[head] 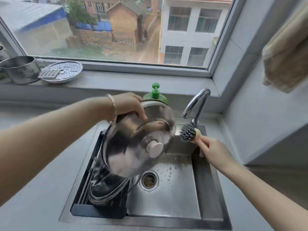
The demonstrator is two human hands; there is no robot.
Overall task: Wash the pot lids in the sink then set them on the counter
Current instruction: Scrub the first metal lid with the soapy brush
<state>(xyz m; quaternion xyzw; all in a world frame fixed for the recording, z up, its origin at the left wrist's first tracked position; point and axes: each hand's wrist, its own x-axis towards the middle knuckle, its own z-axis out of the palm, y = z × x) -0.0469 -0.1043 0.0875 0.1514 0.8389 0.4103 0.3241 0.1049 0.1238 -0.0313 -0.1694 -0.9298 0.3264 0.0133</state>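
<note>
Left hand [129, 105], fingers clamped on its rim, holds a tilted lid [126, 157] above the sink [166, 197]. Right hand [211, 149] fingers wrap a brush [187, 131]. Another lid [106, 189] leans in the sink's rack [98, 212].

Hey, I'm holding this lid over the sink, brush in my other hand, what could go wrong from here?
The left hand grips the tilted lid only by its rim; it might slip onto the second lid in the rack below.
Its upper edge looks close to the soap bottle and could knock it.
The brush in the right hand may bump the faucet.
</note>
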